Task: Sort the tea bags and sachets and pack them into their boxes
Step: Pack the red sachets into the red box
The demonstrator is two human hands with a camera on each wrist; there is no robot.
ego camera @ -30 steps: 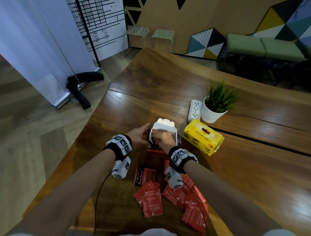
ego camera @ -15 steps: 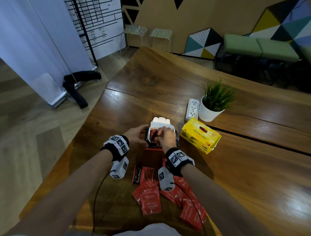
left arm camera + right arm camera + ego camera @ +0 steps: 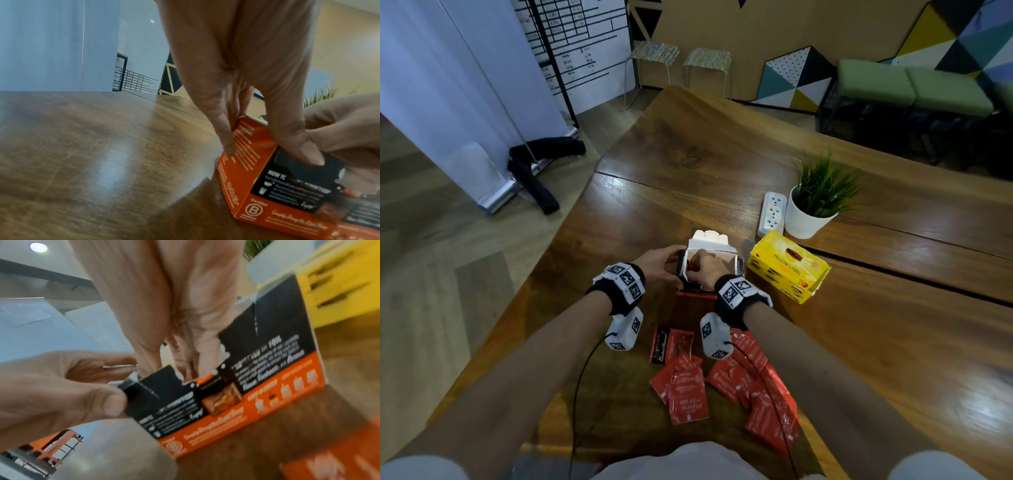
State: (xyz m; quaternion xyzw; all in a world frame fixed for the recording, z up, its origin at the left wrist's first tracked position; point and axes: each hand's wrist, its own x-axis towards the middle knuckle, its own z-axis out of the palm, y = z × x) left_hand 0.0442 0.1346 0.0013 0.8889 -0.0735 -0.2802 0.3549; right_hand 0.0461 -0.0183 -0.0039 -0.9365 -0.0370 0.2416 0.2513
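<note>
An orange and black box stands open on the table, its white lid flap up at the back. My left hand pinches the box's near left corner, thumb on the black front and fingers on the orange side. My right hand reaches down into the box. Its fingers vanish below the rim, so what they hold is hidden. A bit of red sachet shows inside. Several red sachets lie loose in front of the box. A yellow box sits to the right.
A white power strip and a potted plant stand behind the yellow box. A black-edged sachet lies near my left wrist. The table's left edge runs close by my left arm. Bare wood stretches far and right.
My right hand has sunk deeper into the open box. My left hand has kept its hold on the box's left corner. The box and the loose sachets have stayed put.
</note>
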